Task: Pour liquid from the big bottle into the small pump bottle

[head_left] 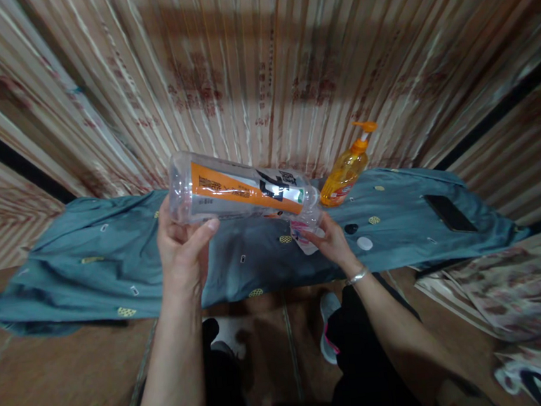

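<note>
A large clear plastic bottle [245,189] with an orange and silver label lies nearly level above the cloth, its neck pointing right and slightly down. My left hand [183,240] is closed around its base, thumb along the near side. At the neck, the fingers of my right hand [329,239] are closed on the bottle. Just below those fingers is a pink and white item [305,238], partly hidden, whose kind I cannot make out. Close by on the right lie a small black round piece [351,228] and a white disc [364,243].
An orange pump bottle [347,173] leans to the right beyond my right hand. A dark phone [449,212] lies toward the right end of the green patterned cloth [113,256]. Striped curtains [248,71] hang behind and at both sides. My feet are on the brown floor below.
</note>
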### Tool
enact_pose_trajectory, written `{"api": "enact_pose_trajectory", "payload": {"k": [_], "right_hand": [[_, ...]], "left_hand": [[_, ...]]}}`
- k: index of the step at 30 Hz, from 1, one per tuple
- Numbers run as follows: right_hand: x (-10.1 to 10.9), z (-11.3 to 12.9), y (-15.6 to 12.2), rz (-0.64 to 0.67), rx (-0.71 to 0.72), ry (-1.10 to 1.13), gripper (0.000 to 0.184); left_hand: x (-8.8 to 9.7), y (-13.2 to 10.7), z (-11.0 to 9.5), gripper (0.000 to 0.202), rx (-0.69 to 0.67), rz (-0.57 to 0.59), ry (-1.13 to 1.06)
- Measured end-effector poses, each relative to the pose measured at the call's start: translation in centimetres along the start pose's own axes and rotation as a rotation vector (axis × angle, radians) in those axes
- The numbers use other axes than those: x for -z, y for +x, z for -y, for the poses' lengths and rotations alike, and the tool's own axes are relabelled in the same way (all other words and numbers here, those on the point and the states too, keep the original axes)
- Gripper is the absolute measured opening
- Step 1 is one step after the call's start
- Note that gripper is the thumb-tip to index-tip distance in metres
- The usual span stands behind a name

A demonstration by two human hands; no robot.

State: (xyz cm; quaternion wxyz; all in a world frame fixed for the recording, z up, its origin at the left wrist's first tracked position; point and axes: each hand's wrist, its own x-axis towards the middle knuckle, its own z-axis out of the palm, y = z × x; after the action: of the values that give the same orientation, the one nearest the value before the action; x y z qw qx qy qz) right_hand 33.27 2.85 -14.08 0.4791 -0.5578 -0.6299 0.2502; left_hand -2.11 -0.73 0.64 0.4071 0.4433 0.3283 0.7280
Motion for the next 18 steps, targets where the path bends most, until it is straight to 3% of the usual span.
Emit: {"api": "enact_pose_trajectory", "payload": {"k": [18], "right_hand": [[-0.16, 0.83, -0.07, 0.013, -0.018, 0.008, 0.055]], "left_hand": [[0.7, 0.03, 0.3, 0.07, -0.032, 0.01, 0.017]]}}
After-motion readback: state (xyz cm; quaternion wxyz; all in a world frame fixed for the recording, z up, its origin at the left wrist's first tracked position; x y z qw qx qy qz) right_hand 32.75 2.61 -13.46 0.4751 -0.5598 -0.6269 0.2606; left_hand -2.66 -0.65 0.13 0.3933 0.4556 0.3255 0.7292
